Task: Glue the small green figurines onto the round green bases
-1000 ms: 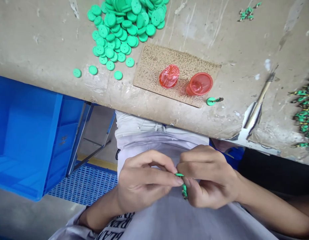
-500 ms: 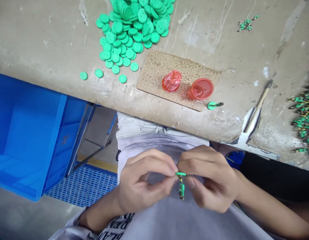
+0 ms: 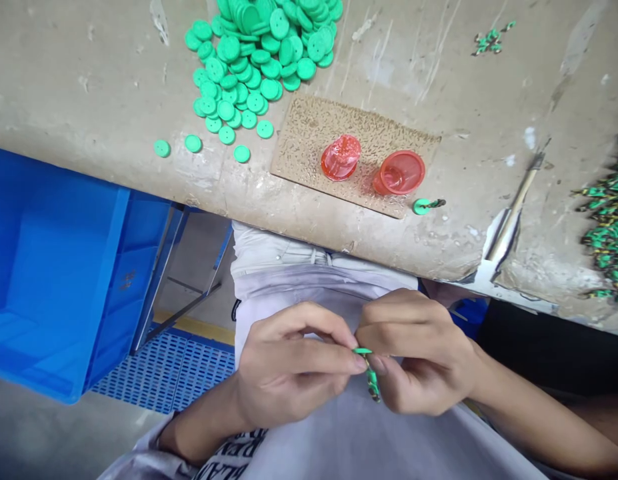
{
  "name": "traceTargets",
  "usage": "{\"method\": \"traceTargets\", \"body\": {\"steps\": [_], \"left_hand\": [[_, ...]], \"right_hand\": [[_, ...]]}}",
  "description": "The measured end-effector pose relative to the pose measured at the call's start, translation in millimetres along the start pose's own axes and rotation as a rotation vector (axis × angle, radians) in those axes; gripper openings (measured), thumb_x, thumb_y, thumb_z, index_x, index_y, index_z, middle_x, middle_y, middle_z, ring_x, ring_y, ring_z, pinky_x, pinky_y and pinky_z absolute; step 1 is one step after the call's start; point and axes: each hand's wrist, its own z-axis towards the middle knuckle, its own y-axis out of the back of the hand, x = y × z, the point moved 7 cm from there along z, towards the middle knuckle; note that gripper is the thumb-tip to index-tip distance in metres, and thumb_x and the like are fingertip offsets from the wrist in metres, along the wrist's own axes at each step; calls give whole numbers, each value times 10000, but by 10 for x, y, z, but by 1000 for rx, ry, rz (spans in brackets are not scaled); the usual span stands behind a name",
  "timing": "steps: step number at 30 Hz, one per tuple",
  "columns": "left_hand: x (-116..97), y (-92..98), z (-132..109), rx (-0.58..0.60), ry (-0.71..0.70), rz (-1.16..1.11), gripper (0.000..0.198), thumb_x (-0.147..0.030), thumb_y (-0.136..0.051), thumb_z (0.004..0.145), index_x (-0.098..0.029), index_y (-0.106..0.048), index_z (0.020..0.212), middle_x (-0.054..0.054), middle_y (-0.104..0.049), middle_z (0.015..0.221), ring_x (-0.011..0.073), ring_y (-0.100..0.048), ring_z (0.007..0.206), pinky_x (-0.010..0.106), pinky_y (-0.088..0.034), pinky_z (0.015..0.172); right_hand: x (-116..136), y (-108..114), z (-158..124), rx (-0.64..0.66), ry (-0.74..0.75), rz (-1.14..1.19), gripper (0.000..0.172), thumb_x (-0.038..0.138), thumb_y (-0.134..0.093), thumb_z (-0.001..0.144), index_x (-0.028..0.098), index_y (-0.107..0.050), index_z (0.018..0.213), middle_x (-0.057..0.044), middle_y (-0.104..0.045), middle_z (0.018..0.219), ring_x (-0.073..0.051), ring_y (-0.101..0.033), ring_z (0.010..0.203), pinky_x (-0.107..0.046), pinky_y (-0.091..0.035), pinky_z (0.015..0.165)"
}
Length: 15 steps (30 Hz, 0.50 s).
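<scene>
Between both hands, in front of the light shirt, is a green disc (image 3: 362, 351) seen edge-on, with a small green, yellow and dark figure (image 3: 373, 384) hanging below it. My left hand (image 3: 293, 363) pinches the disc's left side, one fingertip against the top of the figure. My right hand (image 3: 419, 353) grips at the disc's right side with thumb and bent fingers. The fingertips hide part of the joint between disc and figure. On the table, a similar green disc (image 3: 421, 207) has a dark piece attached, beside a red cup (image 3: 401, 173).
A pile of green discs (image 3: 256, 60) lies at the upper middle. Another red cup (image 3: 341, 158) stands on a brown board (image 3: 309, 127). A brush-like tool (image 3: 519, 203) and a heap of small figures (image 3: 611, 227) are at right. A blue crate (image 3: 59, 267) is at left.
My left fingers have shifted right and onto the top of the figure. The figure's lower end has swung a little to the right. My right thumb has moved closer to it.
</scene>
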Motion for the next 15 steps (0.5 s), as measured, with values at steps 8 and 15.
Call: {"method": "traceTargets", "body": {"steps": [8,15], "left_hand": [[269,6,15,-128,260,-310,139,-124,-797,872,-192,-786,992,52,-715,880,134,-695,788,215,-618,699],[346,-47,-3,-89,330,-418,292,-55,-776,862,-229,-815,1093,54,-684,944,121,-671,837,187,-605,719]], "right_hand": [[-169,6,45,138,-304,189,204,205,-537,1010,169,-621,828,36,-541,633,-86,-462,544,-210,-386,526],[-253,-25,-14,155,-538,390,281,261,-577,1009,182,-531,743,80,-390,601,-64,-325,513,-184,-288,458]]}}
